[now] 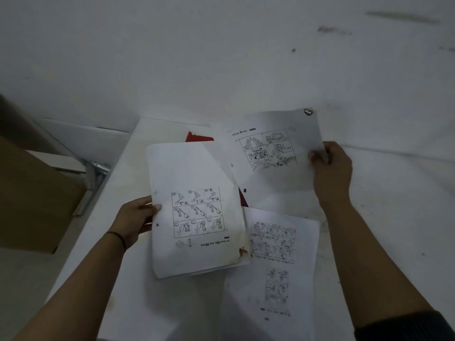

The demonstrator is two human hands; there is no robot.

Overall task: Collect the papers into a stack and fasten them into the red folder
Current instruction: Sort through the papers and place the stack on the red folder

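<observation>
My left hand grips the left edge of a small stack of printed sheets, thumb on top, held over the white table. My right hand pinches the right edge of a single printed sheet, lifted and tilted at the back right. A third printed sheet lies flat on the table near the front right. The red folder lies under the papers; only a corner and a sliver at the middle show.
A brown cardboard box stands to the left, beside the table's left edge. A metal bracket shows between box and table. A white wall rises right behind the table.
</observation>
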